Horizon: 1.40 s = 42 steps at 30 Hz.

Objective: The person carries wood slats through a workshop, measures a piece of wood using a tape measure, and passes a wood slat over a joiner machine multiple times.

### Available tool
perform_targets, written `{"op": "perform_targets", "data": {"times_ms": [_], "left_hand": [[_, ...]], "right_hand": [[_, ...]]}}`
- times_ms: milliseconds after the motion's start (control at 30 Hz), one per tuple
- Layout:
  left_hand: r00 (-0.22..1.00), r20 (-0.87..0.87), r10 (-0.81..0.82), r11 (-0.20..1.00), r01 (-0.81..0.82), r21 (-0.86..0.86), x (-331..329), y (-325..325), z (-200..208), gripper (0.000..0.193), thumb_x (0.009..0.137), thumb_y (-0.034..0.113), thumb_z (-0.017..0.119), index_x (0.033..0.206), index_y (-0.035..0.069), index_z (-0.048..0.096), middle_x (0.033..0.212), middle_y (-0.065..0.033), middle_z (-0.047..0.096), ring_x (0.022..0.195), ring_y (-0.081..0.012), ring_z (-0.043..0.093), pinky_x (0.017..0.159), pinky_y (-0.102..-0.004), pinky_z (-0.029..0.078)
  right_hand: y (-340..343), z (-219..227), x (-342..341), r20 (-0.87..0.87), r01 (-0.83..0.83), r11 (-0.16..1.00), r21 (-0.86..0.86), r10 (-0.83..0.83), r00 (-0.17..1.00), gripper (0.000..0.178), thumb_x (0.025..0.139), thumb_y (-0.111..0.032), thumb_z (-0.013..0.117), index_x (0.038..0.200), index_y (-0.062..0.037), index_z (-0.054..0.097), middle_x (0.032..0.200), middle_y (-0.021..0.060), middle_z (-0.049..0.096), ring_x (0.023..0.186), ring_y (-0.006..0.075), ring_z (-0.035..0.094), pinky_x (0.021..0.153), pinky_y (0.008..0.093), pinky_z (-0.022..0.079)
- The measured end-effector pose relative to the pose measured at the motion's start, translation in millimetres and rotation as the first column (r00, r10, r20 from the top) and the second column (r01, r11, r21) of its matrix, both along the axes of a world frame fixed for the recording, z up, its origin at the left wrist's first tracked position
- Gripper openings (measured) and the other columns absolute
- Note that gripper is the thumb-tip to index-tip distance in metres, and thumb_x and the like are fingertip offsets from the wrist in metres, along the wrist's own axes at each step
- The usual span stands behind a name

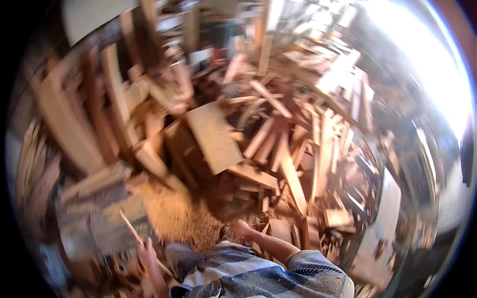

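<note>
- Down at the lower left of the head view, here's the left hand, fingers closed around a thin wooden stick, blurred but apparently clamped on it; the stick slants up and leftward, its upper end showing in front of a worn grey slab.
- Over in the lower middle, the right hand sits low in front of the body, well apart from the stick; blur hides its fingers, so I cannot tell whether they're apart, together or on anything.
- Between the hands and the heap, sawdust spreads in an orange-brown patch, and that loose footing could make a shoe slip if weight lands on it.
- Dead centre, a broad pale board rests tilted among the offcuts; a knock at its lower edge could send it sliding, I'd judge.
- Right of that, a long plank leans in a jumble of strips; pull a supporting piece and the whole tangle may shift towards the right forearm.
- At the left, tall upright planks crowd together; should the stick's free end catch on the wood nearby, it could twist in the grip, snap or leave a splinter.
</note>
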State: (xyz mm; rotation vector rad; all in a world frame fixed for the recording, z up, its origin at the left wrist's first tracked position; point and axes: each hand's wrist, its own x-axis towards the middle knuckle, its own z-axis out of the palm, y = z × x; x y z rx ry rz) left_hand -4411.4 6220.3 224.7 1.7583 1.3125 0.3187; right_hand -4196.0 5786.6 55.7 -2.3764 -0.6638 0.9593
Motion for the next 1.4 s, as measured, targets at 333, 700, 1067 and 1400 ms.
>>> {"op": "perform_targets", "data": {"times_ms": [333, 700, 1067, 1400], "left_hand": [[0.833, 0.159, 0.530, 0.848, -0.523, -0.086, -115, 169, 95, 0.029, 0.090, 0.026, 0.071, 0.098, 0.000, 0.061, 0.080, -0.0049, 0.062, 0.069, -0.0150, 0.057, 0.060, -0.0328, 0.043], [0.818, 0.118, 0.563, 0.826, -0.561, -0.058, -73, 566, -30, 0.025, 0.078, 0.018, 0.073, 0.090, -0.003, 0.063, 0.072, -0.0132, 0.065, 0.060, -0.0239, 0.066, 0.053, -0.0371, 0.051], [0.757, -0.354, 0.549, 0.833, -0.465, 0.299, -24, 780, -109, 0.069, 0.075, 0.049, 0.083, 0.112, -0.005, 0.060, 0.108, -0.0279, 0.068, 0.106, -0.0392, 0.066, 0.093, -0.0464, 0.053], [0.786, -0.454, 0.419, 0.908, -0.368, 0.201, -35, 779, -94, 0.068, 0.074, 0.036, 0.084, 0.123, 0.001, 0.053, 0.116, -0.0227, 0.067, 0.111, -0.0375, 0.066, 0.095, -0.0435, 0.055]], "right_hand": [[261, 112, -1, -0.407, 0.006, 0.999, -0.040, -0.022, 0.913, 0.051, 0.087, -0.020, 0.067, 0.132, 0.0018, 0.059, 0.107, 0.0171, 0.072, 0.091, 0.0285, 0.070, 0.075, 0.0402, 0.056], [529, 108, -91, 0.237, -0.256, 0.950, -0.181, 0.295, 0.926, 0.087, 0.085, -0.033, 0.073, 0.152, -0.0001, 0.029, 0.151, 0.0368, 0.028, 0.132, 0.0516, 0.041, 0.109, 0.0525, 0.038], [638, 121, -88, 0.032, -0.297, 0.762, -0.575, 0.384, 0.923, 0.099, 0.089, -0.039, 0.069, 0.156, 0.0005, 0.009, 0.149, 0.0455, 0.020, 0.112, 0.0536, 0.059, 0.092, 0.0514, 0.052], [643, 122, -94, 0.099, -0.293, 0.755, -0.587, 0.425, 0.900, 0.098, 0.085, -0.034, 0.075, 0.152, 0.0028, 0.014, 0.144, 0.0465, 0.025, 0.105, 0.0508, 0.063, 0.089, 0.0484, 0.055]]}}
